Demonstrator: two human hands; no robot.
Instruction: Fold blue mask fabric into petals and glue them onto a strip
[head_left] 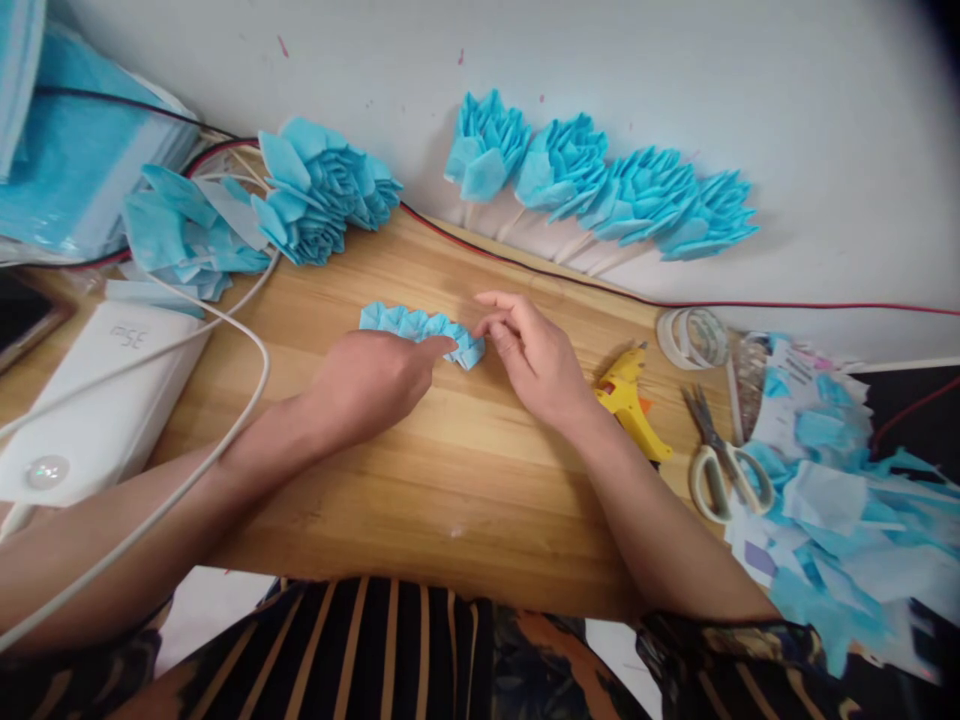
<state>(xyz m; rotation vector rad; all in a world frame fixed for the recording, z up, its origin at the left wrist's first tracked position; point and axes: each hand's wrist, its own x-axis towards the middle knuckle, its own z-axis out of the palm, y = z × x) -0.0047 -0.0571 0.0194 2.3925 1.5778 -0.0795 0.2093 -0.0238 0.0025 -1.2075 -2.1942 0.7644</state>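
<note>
A strip of folded light-blue paper petals point(409, 322) lies on the wooden table point(450, 480), a little beyond the middle. My left hand point(371, 380) is curled, its forefinger pressing down on the strip near its right end. My right hand point(532, 355) pinches the strip's right tip between thumb and fingers, the other fingers bent above it.
Finished blue paper flowers point(600, 185) lean against the white wall; more flowers point(322, 190) and blue sheets point(67, 150) lie at the back left. A white power bank point(97, 400) with cables sits left. Right: yellow glue gun point(630, 400), scissors point(720, 460), tape roll point(690, 338), blue scraps point(840, 510).
</note>
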